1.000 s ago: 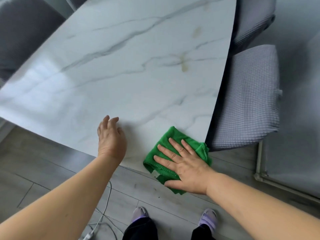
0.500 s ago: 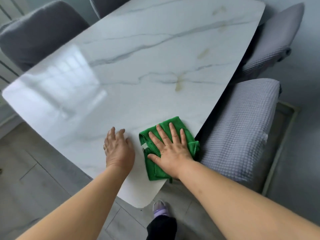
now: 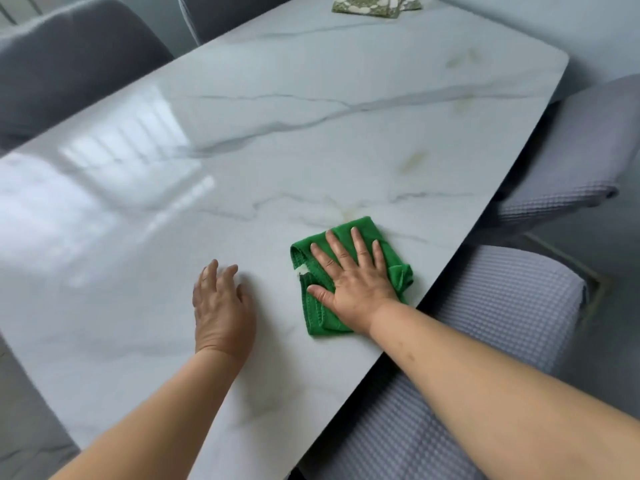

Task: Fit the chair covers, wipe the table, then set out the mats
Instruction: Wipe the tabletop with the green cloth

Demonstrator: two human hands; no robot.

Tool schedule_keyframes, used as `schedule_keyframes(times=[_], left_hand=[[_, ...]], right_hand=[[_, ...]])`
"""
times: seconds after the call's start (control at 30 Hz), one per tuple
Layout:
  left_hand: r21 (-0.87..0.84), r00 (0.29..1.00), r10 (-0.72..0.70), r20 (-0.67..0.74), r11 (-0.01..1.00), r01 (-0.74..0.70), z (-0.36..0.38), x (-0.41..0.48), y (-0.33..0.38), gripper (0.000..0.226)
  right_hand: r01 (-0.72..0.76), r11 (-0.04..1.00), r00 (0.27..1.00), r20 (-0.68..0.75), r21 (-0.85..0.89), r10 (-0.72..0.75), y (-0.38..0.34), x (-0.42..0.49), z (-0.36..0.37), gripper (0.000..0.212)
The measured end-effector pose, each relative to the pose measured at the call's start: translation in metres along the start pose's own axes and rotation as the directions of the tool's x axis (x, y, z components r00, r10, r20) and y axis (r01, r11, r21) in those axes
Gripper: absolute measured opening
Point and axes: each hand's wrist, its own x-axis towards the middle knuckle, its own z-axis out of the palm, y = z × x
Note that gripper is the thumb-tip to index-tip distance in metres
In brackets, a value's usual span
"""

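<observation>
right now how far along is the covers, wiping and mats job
Done, apparently: two waffle covers look fitted along the right side. In hand: the right hand presses the green cloth flat on the table near its right edge; the left hand rests beside it. Left: likely the rest of the top; the patterned mats lie piled at the far end.

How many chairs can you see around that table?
4: near right chair and far right chair, both in pale waffle covers; dark grey chair at left; another chair back at top. More may be hidden.
</observation>
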Motion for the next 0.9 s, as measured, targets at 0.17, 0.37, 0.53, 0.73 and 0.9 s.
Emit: schedule_keyframes(times=[0.17,0.37,0.53,0.73,0.9], left_hand=[[0.019,0.995,-0.071,-0.067,0.997,0.072,0.013,-0.004,0.008,0.040],[0.046,0.954,-0.219,-0.205,0.972,0.232,0.020,-0.016,0.004,0.036],[0.044,0.941,-0.243,-0.234,0.965,0.260,0.025,-0.017,0.006,0.037],[-0.081,0.945,-0.223,-0.239,0.974,0.210,0.010,-0.022,-0.006,0.037],[-0.150,0.854,-0.293,-0.431,0.956,0.252,-0.025,-0.052,-0.024,0.041]], right_hand=[[0.035,0.999,0.998,-0.044,-0.021,-0.036,0.040,0.051,-0.016,0.073],[0.162,0.986,0.983,-0.083,-0.030,-0.164,0.064,0.099,-0.033,0.078],[0.198,0.979,0.976,-0.080,-0.040,-0.201,0.074,0.123,-0.041,0.077],[0.150,0.986,0.986,-0.063,-0.070,-0.154,0.056,0.150,-0.050,0.080],[0.225,0.972,0.971,-0.070,-0.071,-0.229,-0.017,0.147,-0.045,0.077]])
